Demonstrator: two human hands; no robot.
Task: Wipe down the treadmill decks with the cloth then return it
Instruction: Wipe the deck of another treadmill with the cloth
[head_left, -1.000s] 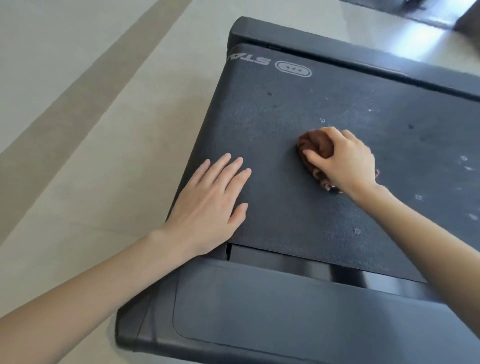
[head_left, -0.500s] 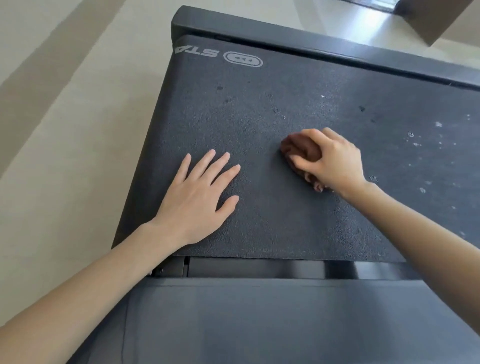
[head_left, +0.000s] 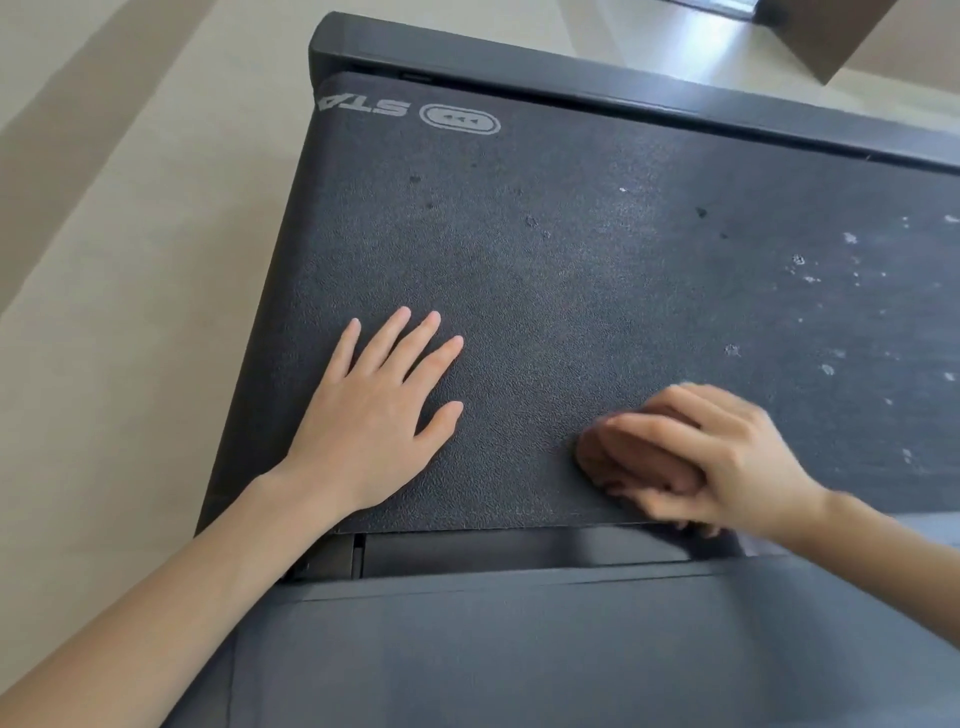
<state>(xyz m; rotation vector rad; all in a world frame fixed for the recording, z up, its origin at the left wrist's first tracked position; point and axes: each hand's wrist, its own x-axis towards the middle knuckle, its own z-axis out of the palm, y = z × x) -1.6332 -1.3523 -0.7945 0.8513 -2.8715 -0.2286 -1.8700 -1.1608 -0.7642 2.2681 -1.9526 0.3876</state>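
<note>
Nearest the camera lies a smooth grey cover (head_left: 519, 649), with a dark slot between it and the deck (head_left: 597, 286). Just inside the deck's near edge, the right hand (head_left: 727, 457), blurred, curls its fingers round the cloth (head_left: 634, 462) and presses it to the deck. The cloth is brown and bunched into a wad, and it bulges out on the hand's thumb side. Toward the deck's left edge, the left hand (head_left: 374, 410) lies flat with its fingers straight and spread, holding nothing, well apart from the cloth. Beyond both hands the dark, grainy deck runs open. White specks (head_left: 831, 270) dot its right part, and a printed logo (head_left: 460, 119) sits at its far left corner beside a black rail (head_left: 623, 91). Pale floor (head_left: 104, 312) lies left of the deck.
</note>
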